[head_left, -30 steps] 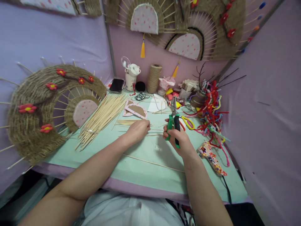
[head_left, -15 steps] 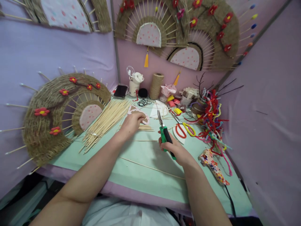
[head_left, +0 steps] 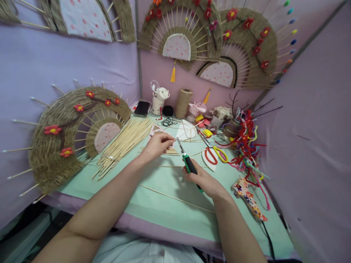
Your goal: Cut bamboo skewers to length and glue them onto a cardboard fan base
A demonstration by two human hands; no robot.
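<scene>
My right hand (head_left: 201, 179) is closed round the green-and-black handles of a pair of cutters (head_left: 186, 161), whose jaws point up and left toward my left fingertips. My left hand (head_left: 156, 145) is pinched on a thin bamboo stick (head_left: 170, 139) just above a small bundle of short sticks (head_left: 167, 150) on the mint-green table (head_left: 164, 190). A pink-edged cardboard half-disc (head_left: 154, 130) lies just behind my left hand. Two long single sticks (head_left: 175, 197) lie across the table in front of my hands.
A big pile of long bamboo sticks (head_left: 123, 144) lies to the left, beside a woven twine fan (head_left: 68, 135). Red-and-yellow scissors (head_left: 212, 151), a tangle of pipe cleaners (head_left: 246, 142), a twine spool (head_left: 183, 103), a phone (head_left: 142, 107) and a patterned glue gun (head_left: 248, 197) stand around.
My left hand has lifted from the short sticks with one stick pinched. My right hand has tilted the cutters left, bringing the jaws close to my left fingertips.
</scene>
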